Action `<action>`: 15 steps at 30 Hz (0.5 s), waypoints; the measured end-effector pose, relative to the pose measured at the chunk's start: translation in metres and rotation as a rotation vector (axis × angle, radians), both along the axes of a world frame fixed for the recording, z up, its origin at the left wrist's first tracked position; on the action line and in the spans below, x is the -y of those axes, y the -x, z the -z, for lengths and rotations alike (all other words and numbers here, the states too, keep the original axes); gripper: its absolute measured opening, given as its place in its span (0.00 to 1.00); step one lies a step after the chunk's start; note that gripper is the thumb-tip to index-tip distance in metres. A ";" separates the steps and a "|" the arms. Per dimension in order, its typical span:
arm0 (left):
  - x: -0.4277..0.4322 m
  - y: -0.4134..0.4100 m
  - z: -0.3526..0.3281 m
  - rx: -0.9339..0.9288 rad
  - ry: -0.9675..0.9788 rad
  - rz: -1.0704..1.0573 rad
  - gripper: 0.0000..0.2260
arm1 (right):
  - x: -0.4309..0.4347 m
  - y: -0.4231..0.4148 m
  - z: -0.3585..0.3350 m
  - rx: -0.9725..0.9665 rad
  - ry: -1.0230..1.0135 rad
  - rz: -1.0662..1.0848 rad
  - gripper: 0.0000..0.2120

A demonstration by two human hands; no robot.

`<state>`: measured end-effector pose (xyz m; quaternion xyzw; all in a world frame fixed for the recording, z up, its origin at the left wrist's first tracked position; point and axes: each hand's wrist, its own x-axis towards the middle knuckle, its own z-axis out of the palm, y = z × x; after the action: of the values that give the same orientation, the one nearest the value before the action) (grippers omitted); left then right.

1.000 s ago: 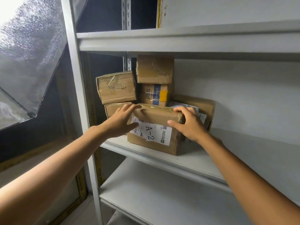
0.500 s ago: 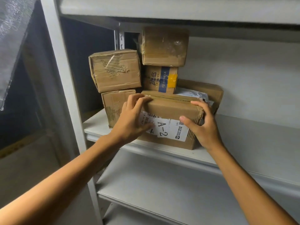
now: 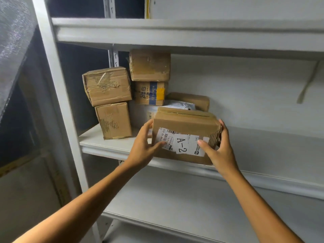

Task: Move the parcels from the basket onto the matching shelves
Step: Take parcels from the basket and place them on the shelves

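A brown cardboard parcel [image 3: 184, 123] with a white label reading A-2 sits at the front edge of the middle white shelf [image 3: 108, 142]. My left hand [image 3: 143, 148] holds its left side, thumb on the label. My right hand [image 3: 219, 148] holds its right side, thumb on the front face and fingers round the torn corner. Behind it lies a white plastic mailer [image 3: 180, 104], partly hidden. The basket is out of view.
Several other cardboard boxes are stacked at the shelf's left rear, among them a tilted one [image 3: 107, 85] on a smaller one [image 3: 114, 120], and a top one [image 3: 149, 67] just under the upper shelf [image 3: 175, 30]. A lower shelf [image 3: 192, 204] lies below.
The parcel has shifted to the right along the shelf, away from the left stack. My hands have slid from its top edge to its sides. The camera has tilted upward.
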<state>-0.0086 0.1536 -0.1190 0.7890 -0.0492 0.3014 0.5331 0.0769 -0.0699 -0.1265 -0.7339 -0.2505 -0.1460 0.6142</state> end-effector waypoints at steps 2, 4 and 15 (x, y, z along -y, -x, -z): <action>0.026 0.003 -0.002 -0.005 -0.005 0.058 0.30 | 0.029 0.005 0.006 -0.035 -0.052 0.060 0.31; 0.053 0.005 -0.004 -0.007 -0.004 0.106 0.30 | 0.062 0.013 0.008 -0.064 -0.093 0.097 0.26; 0.214 -0.011 -0.001 -0.003 -0.042 0.320 0.30 | 0.245 0.075 0.008 -0.116 -0.130 0.299 0.24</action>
<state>0.0023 -0.0601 -0.1181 0.7824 -0.1798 0.2103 0.5579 0.0015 -0.3150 -0.1342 -0.7290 -0.0929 -0.2090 0.6452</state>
